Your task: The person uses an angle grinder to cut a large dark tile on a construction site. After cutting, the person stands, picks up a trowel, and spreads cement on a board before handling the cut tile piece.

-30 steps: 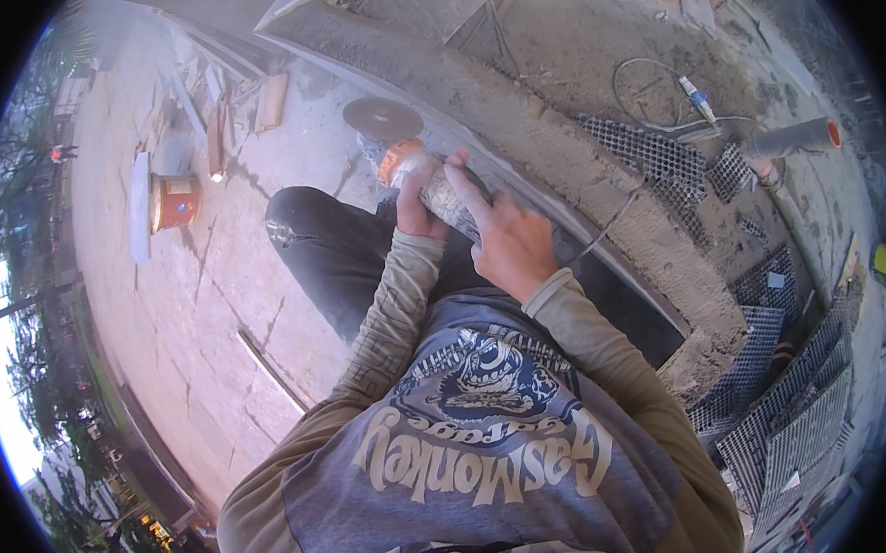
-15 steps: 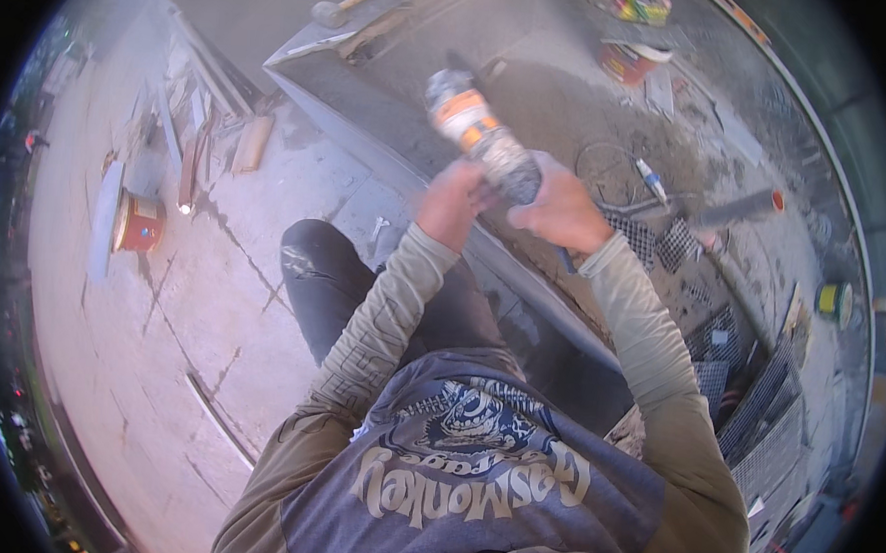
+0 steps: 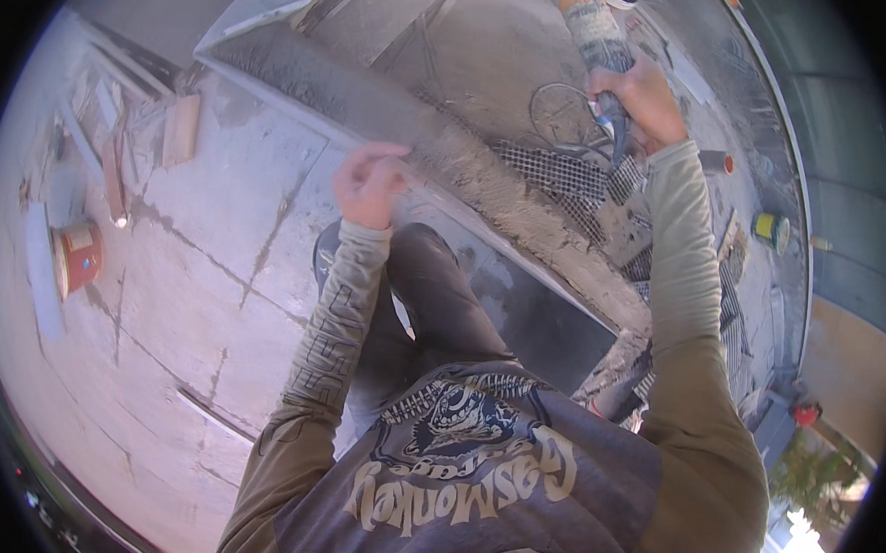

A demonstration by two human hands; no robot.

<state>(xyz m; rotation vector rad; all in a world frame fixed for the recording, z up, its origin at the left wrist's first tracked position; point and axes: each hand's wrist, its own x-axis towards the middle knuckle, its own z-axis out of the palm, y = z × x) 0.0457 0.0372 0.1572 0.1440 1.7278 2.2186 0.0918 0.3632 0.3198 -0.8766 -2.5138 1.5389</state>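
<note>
While my right hand [image 3: 651, 97] reaches toward 1 o'clock, its fingers are wrapped around the dark, narrower end of a power tool [image 3: 594, 26], a stout, dusty grey cylinder with an orange band, its far end cut off by the top edge of my view. My left hand [image 3: 367, 190] hangs near 11 o'clock, slightly blurred, the fingers loosely curled into a gaping hook with nothing between them that I can see. Just past it, a low ledge [image 3: 450, 152] of coarse, sandy-looking material slants from 10 o'clock down to between 3 and 4, crumbly on top. Beyond that, between 1 and 2, lie black grid panels [image 3: 554, 170] full of small square holes. A round grey pipe [image 3: 713, 160] with an orange mouth sits at 2 o'clock, a yellow tub [image 3: 770, 231] near 3. Toward 9 is a red bucket [image 3: 81, 258] against a pale flat board [image 3: 43, 266], with a rough, rectangular wooden plank [image 3: 180, 131] at 10, these on pale slabs [image 3: 229, 335] scored by dark joints.
</note>
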